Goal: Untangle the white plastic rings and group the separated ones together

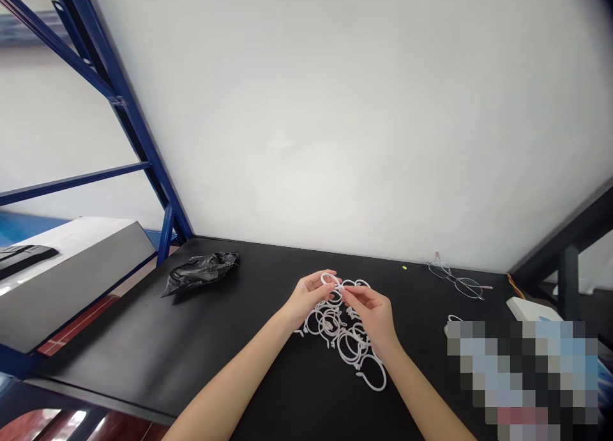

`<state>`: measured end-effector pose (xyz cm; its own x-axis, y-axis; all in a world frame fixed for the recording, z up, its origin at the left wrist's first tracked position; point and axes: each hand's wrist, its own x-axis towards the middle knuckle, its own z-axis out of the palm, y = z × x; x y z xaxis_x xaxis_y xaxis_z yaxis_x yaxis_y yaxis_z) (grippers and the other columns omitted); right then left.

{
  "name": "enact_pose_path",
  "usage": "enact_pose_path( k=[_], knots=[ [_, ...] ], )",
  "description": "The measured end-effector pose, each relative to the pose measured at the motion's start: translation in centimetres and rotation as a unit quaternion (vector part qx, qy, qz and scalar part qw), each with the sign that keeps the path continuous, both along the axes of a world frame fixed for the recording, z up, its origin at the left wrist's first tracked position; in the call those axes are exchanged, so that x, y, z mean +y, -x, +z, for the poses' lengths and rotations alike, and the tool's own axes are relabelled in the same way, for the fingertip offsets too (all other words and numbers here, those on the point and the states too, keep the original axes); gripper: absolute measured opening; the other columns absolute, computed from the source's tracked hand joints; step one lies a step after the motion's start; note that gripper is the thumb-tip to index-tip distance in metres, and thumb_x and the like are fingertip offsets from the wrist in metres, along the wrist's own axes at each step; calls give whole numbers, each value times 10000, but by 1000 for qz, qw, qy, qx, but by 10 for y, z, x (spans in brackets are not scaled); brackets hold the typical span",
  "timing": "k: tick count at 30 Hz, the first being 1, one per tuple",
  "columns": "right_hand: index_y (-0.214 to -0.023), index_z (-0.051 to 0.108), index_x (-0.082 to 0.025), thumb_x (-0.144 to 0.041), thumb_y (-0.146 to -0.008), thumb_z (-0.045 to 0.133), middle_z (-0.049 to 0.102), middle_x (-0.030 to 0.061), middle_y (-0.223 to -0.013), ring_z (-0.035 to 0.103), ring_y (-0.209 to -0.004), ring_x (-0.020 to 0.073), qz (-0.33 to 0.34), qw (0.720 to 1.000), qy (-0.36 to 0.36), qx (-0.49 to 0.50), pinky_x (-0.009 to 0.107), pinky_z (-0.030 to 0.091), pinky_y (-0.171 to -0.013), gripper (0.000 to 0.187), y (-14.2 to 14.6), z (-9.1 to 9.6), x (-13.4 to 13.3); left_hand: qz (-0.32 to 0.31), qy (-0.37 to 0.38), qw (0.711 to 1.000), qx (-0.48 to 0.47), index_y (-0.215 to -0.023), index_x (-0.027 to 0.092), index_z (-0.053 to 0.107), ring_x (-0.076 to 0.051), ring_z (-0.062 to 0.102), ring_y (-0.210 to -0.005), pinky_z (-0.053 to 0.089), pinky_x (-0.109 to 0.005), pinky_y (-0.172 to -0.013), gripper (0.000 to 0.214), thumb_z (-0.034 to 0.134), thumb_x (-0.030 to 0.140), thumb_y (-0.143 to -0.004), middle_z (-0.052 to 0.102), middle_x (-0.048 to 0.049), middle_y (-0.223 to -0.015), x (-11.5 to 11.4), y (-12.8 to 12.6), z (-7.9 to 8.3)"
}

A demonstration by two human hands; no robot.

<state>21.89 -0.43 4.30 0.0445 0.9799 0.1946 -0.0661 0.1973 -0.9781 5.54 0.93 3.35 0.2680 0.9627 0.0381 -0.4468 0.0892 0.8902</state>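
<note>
Above the black tabletop, my left hand [308, 295] and my right hand [375, 310] meet at a white plastic curtain ring [329, 275]. The left fingers pinch the ring's left side, while the right thumb and fingertips close on its lower right, near the joint. Under and between my hands lies a loose pile of similar white rings [348, 346]. One open ring [378, 374] lies at the pile's near edge, below my right wrist. My right hand covers part of the pile.
A crumpled black plastic bag [204, 272] lies on the table [158, 339] at the left. Eyeglasses [460, 280] rest by the wall, right of a small yellow-green spot [405, 267]. At the right are a white box [534, 308] and a pixelated patch. Blue metal framing [134, 131] rises at left.
</note>
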Motion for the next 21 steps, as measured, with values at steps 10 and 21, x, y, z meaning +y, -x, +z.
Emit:
enact_pose_path(
  k=[10, 21],
  knots=[
    [-748, 764, -192, -388, -612, 829, 737, 51, -742, 693, -698, 215, -2, 1000, 11, 1, 380, 589, -709, 247, 2, 0, -2, 8, -20, 999, 31, -1104, 151, 664, -53, 499, -633, 435, -273, -742, 483, 778, 415, -716, 669, -90, -1052, 1, 2, -1],
    [-774, 752, -184, -409, -619, 826, 743, 56, -769, 701, -697, 221, 3, 1000, 8, 2, 403, 606, -721, 283, 4, -2, -2, 7, -34, 998, 44, -1095, 146, 662, -42, 465, -604, 436, -265, -711, 459, 762, 409, -733, 673, -93, -1052, 3, 5, -4]
  ],
)
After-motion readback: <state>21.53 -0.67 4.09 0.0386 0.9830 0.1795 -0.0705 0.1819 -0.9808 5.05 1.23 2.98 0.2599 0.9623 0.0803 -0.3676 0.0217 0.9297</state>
